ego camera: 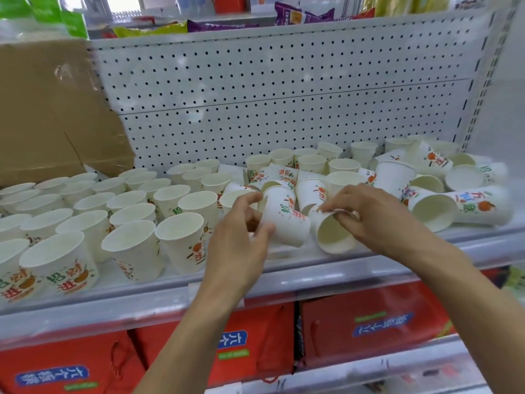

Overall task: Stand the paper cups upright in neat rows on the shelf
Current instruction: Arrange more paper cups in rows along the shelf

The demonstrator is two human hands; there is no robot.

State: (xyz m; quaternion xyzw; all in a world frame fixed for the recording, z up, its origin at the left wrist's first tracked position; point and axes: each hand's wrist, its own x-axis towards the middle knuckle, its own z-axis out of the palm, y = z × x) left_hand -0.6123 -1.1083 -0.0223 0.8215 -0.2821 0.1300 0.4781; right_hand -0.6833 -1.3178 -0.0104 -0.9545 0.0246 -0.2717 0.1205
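At shelf [312, 270] edge, left hand [241, 223]: grips printed cup [285, 220]
Right hand [369, 214]: pinches tipped cup [332, 236] by rim

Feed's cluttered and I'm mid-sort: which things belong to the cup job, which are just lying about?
Job: left hand gripping a white printed paper cup; right hand pinching a tipped paper cup; upright cup rows; tumbled cup pile; grey metal shelf.
Lying about: brown cardboard box; red gift bags; colourful snack packets.

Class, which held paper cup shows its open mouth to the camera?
The cup in the right hand: its hollow inside faces us; the left hand's cup shows only printed wall.
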